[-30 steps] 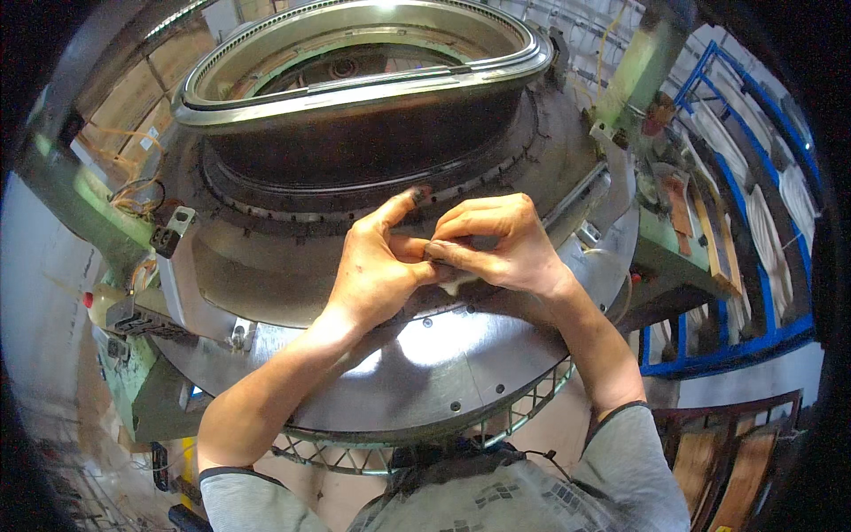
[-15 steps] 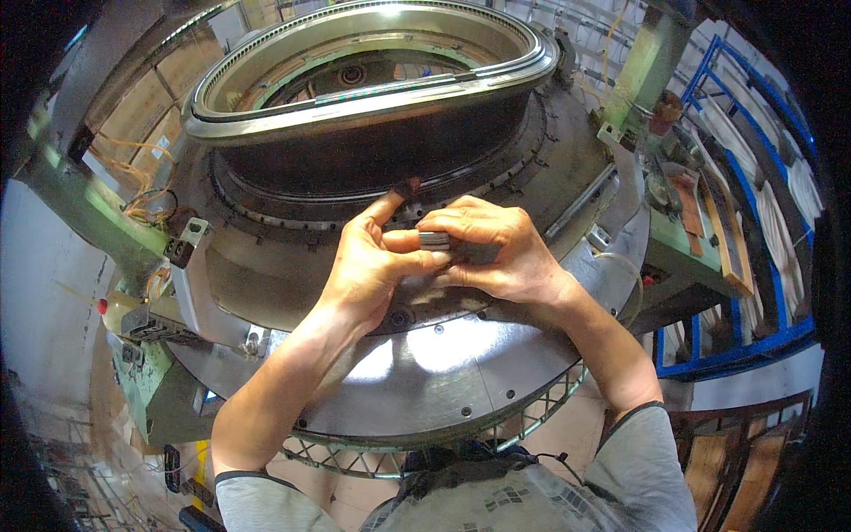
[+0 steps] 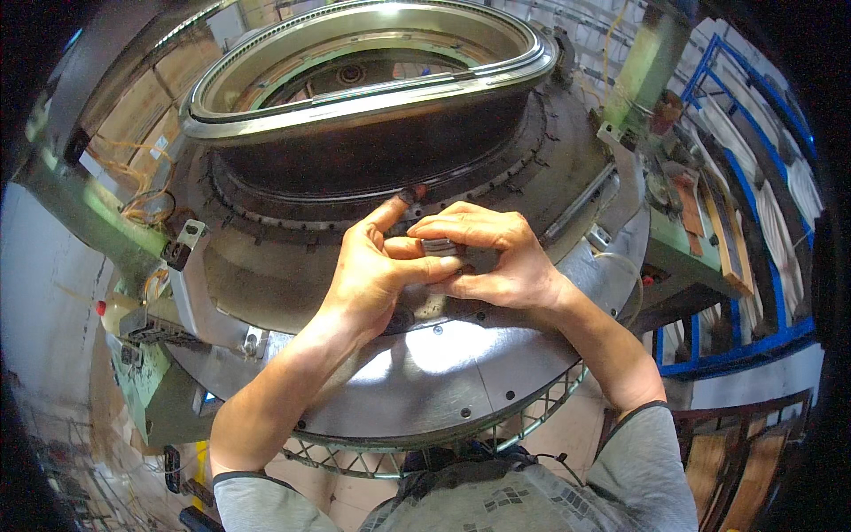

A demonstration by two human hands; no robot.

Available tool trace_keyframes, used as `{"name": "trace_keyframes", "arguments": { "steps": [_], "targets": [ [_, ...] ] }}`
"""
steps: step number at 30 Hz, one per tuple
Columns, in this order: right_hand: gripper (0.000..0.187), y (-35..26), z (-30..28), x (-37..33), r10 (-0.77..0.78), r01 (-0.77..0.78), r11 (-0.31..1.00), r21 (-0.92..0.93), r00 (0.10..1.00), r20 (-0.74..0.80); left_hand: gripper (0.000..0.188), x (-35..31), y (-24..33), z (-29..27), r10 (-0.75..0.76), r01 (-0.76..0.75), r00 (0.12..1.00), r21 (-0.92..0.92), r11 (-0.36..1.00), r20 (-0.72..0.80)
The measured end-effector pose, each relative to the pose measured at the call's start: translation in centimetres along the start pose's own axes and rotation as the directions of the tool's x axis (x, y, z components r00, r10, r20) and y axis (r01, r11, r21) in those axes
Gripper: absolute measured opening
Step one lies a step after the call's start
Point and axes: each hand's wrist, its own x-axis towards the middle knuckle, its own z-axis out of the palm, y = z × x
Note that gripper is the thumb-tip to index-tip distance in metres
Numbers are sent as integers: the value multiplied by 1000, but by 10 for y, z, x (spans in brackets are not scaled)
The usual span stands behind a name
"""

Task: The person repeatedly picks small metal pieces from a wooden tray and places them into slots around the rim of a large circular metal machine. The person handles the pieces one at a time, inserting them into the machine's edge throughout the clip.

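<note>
A small, grey, ribbed metal piece point(image 3: 440, 246) sits between my two hands above the round machine's dark plate point(image 3: 266, 275). My left hand point(image 3: 368, 270) pinches it from the left with thumb and a finger, while another finger stretches up and away. At the tip of that finger is a small dark, reddish patch point(image 3: 413, 192); whether it is a cover or a separate thing I cannot make out. From the right, my right hand point(image 3: 501, 253) closes around the same piece, fingers on top and thumb below. My fingers partly hide the metal piece.
Behind my hands rises the machine's large ring-topped cylinder point(image 3: 372, 160). A shiny metal rim point(image 3: 425, 390) curves in front. Green posts point(image 3: 97, 208) and brackets point(image 3: 186, 244) flank it. A blue rack point(image 3: 753, 350) with pale material stands at the right.
Both hands stay at the metal piece, with small finger movements. The left thumb has slid a little to the right, covering more below the piece.
</note>
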Motion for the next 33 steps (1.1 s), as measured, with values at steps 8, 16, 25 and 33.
{"name": "trace_keyframes", "arguments": {
  "steps": [8, 16, 25, 33],
  "targets": [
    [51, 3, 3, -5, 85, -85, 996, -22, 996, 23, 106, 0, 6, -4, -36, 35, 999, 28, 999, 27],
    [51, 10, 10, -6, 26, -28, 998, -53, 999, -45, 109, -3, 1, 1, -24, 23, 999, -62, 998, -22],
    [48, 12, 5, -6, 4, -4, 1000, -21, 1000, -25, 93, -1, 4, -8, -31, 37, 997, -86, 996, 65],
    [47, 12, 3, -8, 33, -31, 998, 53, 999, -38, 56, 2, 8, -7, -36, 59, 991, -174, 983, 133]
  ]
}}
